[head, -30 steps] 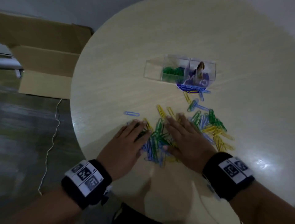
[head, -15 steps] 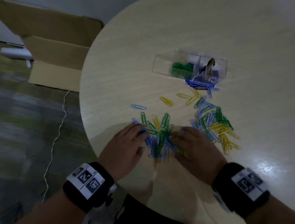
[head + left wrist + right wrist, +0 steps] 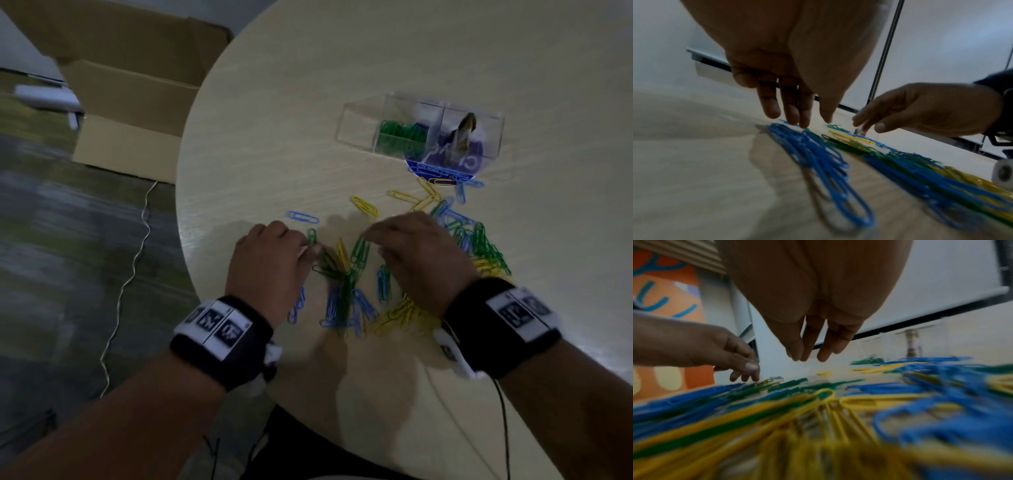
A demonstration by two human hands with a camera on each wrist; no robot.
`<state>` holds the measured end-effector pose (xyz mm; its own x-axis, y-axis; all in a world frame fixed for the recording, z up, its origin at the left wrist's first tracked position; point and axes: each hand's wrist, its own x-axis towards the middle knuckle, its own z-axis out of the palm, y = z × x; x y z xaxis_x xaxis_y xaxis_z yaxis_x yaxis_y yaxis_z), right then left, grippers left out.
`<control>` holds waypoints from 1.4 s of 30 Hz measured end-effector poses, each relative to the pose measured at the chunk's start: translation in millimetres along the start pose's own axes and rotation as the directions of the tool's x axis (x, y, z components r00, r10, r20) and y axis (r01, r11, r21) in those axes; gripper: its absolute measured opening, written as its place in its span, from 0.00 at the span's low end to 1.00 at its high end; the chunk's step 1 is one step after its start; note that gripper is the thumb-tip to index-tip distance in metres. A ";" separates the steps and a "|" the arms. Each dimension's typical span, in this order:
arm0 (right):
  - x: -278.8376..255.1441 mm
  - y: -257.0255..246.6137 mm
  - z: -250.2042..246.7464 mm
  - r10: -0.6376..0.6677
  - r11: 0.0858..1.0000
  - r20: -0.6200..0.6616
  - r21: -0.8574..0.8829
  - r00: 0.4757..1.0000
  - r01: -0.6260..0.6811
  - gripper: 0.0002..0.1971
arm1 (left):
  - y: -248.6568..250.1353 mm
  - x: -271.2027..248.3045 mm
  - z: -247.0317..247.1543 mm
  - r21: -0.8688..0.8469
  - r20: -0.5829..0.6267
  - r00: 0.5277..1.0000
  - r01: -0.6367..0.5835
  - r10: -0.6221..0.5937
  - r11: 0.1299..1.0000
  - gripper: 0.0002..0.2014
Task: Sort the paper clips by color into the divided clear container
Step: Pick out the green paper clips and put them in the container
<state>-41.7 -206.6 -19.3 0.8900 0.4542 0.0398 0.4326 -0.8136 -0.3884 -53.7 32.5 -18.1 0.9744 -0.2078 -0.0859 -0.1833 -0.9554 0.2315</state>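
Pale wood-grain is showing across the round table (image 3: 342,85), and most of the sorting is looking undone. Near its front edge the left hand (image 3: 270,267) is hovering, fingers (image 3: 789,112) hanging loose and apart over the blue, green and yellow plastic-coated paper clips (image 3: 346,284), gripping nothing that I can see. Just right of it the right hand (image 3: 421,257) is hanging likewise, fingertips (image 3: 803,353) relaxed, holding nothing. Further right, toward the far edge, the divided clear plastic container (image 3: 359,123) is standing with only green clips in its middle compartment; its left one is looking empty. Reflections and a printed label are obscuring the right compartment. Both wrist views are blurring heavily.
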 end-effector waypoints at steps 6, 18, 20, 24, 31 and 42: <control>32.1 0.4 9.1 -0.022 0.998 0.210 -0.053 0.978 0.034 0.08 | 7.2 20.0 7.1 -0.122 0.062 0.991 0.126 -0.120 0.984 0.06; 13.8 1.3 -4.9 0.190 0.981 0.285 -0.027 0.939 -0.191 0.12 | -6.6 0.7 2.9 -0.047 0.109 0.972 -0.204 0.208 0.978 0.18; 14.1 -0.9 -3.9 0.204 0.978 0.289 -0.024 0.936 -0.206 0.08 | -6.1 -3.1 3.5 -0.011 0.111 0.967 -0.229 0.229 0.973 0.18; 16.8 -6.1 -3.4 0.308 0.946 0.324 -0.003 0.894 -0.325 0.06 | 0.2 1.3 0.0 0.092 0.106 0.957 -0.280 0.271 0.955 0.09; 17.0 -11.0 -5.9 0.324 0.933 0.368 0.026 0.872 -0.358 0.05 | 10.8 16.1 -11.3 0.240 0.171 0.921 -0.383 0.349 0.892 0.03; 12.1 -1.9 -26.8 0.387 0.888 0.218 0.174 0.896 -0.426 0.08 | 15.8 36.7 -23.6 0.108 0.293 0.908 -0.342 0.299 0.933 0.10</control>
<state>-27.9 -209.3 6.6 0.9333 0.1717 -0.3154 -0.0196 -0.8526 -0.5221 -17.8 14.7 5.3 0.7917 -0.5360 -0.2931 -0.5187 -0.8433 0.1411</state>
